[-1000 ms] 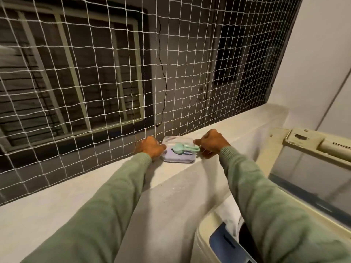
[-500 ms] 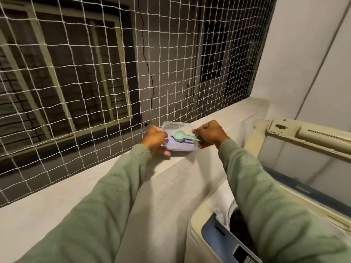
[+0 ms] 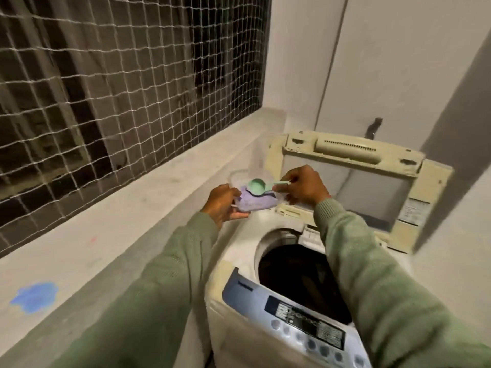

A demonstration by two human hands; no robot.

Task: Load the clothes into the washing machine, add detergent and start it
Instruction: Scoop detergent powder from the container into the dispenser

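Note:
A clear plastic box of pale purple detergent powder (image 3: pixel 255 201) is held in the air over the washing machine's back left corner. My left hand (image 3: pixel 221 204) grips its left side from below. My right hand (image 3: pixel 305 185) pinches the handle of a mint green scoop (image 3: pixel 257 186) whose bowl rests on the powder. The top-loading washing machine (image 3: pixel 239 251) stands below with its lid (image 3: pixel 369 181) raised. Its drum opening (image 3: pixel 300 277) looks dark, so I cannot make out the clothes inside.
A concrete ledge (image 3: pixel 119 224) runs along the left under a white net (image 3: pixel 119 83) over a window. A blue stain (image 3: pixel 34 296) marks the ledge. The control panel (image 3: pixel 300 322) with buttons faces me. A pale wall (image 3: pixel 398 62) stands behind the machine.
Both hands lifted the detergent box off the ledge and carried it right, over the machine. The view swung right and down, bringing the drum and control panel into sight.

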